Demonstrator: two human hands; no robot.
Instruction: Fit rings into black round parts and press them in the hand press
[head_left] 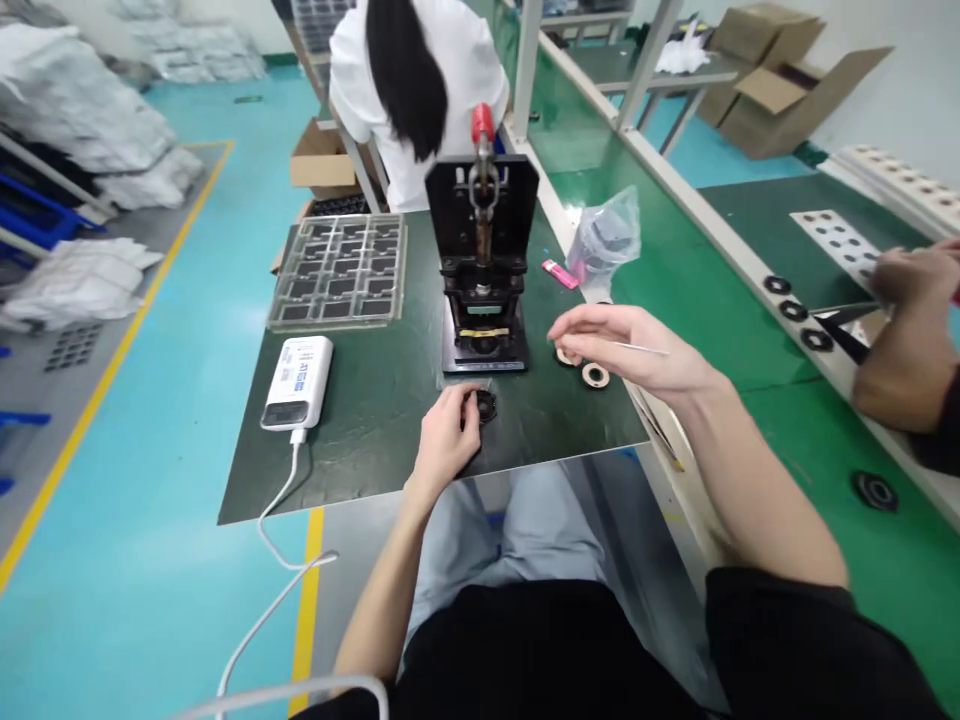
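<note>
My left hand (pixel 448 435) is closed at the table's front edge, its fingers on a small round black part (pixel 487 406). Farther right, my right hand (pixel 637 350) has its fingers bent together around a thin white stick (pixel 641 348) whose end points right. Just under those fingertips lies a pale ring with a dark centre (pixel 568 357), partly covered. A second pale ring (pixel 596 375) rests beside it. Behind my left hand stands a black hand press (pixel 484 250) with a red-tipped lever (pixel 482 122); its base carries a small yellowish strip (pixel 484 332).
A clear compartment tray (pixel 341 270) with dark pieces lies back left, near a white power bank (pixel 298 382) with a cable. A pink item (pixel 559 274) and plastic bag (pixel 609 235) sit back right. One person (pixel 420 80) is ahead; another's arm (pixel 911 330) is right.
</note>
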